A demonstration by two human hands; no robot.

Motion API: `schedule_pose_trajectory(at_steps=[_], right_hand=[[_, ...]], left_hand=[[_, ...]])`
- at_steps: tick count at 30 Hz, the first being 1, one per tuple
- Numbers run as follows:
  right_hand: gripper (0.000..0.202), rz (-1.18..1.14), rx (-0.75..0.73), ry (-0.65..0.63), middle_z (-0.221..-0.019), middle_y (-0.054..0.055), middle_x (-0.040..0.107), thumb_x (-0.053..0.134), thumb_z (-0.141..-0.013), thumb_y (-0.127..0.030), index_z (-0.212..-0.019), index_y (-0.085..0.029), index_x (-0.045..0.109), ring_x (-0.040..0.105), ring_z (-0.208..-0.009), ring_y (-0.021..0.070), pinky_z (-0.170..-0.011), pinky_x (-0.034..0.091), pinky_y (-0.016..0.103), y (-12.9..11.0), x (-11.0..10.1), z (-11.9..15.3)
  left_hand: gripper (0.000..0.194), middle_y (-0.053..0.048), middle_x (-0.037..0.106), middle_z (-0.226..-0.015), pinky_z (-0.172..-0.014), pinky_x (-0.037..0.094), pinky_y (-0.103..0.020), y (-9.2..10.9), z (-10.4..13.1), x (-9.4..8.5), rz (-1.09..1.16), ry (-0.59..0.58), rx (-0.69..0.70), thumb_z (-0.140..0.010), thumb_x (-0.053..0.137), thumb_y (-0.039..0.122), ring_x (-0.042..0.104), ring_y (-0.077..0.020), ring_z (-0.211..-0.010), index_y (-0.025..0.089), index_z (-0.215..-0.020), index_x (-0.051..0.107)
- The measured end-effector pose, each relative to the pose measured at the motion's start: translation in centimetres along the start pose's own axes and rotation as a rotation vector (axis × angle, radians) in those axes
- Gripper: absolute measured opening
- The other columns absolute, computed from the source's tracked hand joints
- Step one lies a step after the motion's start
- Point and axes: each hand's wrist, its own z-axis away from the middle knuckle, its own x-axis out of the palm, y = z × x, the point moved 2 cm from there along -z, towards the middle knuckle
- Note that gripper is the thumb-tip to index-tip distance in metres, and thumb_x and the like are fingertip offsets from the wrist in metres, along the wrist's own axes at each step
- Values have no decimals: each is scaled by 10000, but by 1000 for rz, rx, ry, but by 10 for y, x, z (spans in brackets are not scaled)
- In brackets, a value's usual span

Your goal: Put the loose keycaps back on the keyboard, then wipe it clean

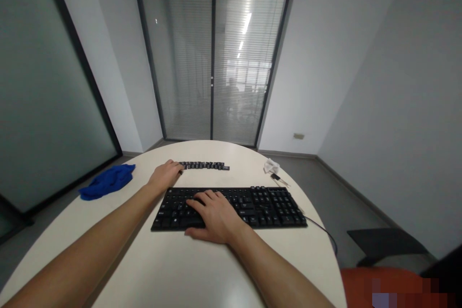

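A black keyboard lies on the round cream table. My right hand rests over its middle-left part, fingers apart, the thumb at the front edge. Beyond the keyboard, rows of loose black keycaps lie on the table. My left hand reaches to the left end of these rows, its fingertips at the nearest keycaps. Whether a keycap is between the left fingers is too small to tell.
A blue cloth lies at the table's left edge. At the right are a crumpled white tissue and small tools with a black part. The keyboard's cable hangs over the right edge, near an orange chair.
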Motion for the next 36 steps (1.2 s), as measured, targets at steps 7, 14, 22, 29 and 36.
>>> schedule_pose_trajectory(at_steps=[7, 14, 22, 29, 36], right_hand=[[694, 0, 3, 19, -1313, 108, 594, 643, -840, -633, -1382, -217, 523, 513, -1159, 294, -974, 407, 441, -1, -1, 1], [708, 14, -6, 28, -1329, 106, 589, 637, -837, -645, -1391, -219, 519, 506, -1173, 298, -992, 398, 447, 0, 2, 1], [745, -4, 2, 37, -1341, 115, 583, 639, -832, -646, -1413, -202, 493, 507, -1181, 293, -1002, 392, 444, 0, 4, 2], [589, -25, 17, 18, -1215, 97, 649, 607, -886, -570, -1334, -190, 567, 542, -1133, 265, -972, 409, 410, 1, -1, -3], [446, 27, 77, -21, -1076, 106, 686, 607, -902, -543, -1148, -172, 639, 586, -1005, 259, -894, 431, 399, -5, -8, -21]], left_hand=[[302, -74, 705, -1091, -861, 484, -337, 12, 3, -10, 1, -68, 37, -913, 471, 192, 562, -276, -1119, 265, -1012, 747], [287, -58, 726, -1068, -871, 485, -332, 16, 10, -14, 84, -58, 8, -898, 490, 202, 588, -275, -1113, 272, -994, 751], [308, -67, 690, -1218, -965, 486, -357, 36, 35, -14, 255, 110, -169, -948, 460, 271, 610, -255, -1151, 233, -1180, 659], [283, -54, 716, -1166, -972, 499, -367, 56, 58, -27, 615, 166, -211, -924, 481, 304, 661, -236, -1060, 212, -1116, 668], [297, -69, 726, -1112, -1014, 486, -391, 59, 83, -20, 812, 221, -218, -893, 483, 333, 662, -234, -1067, 193, -1079, 668]])
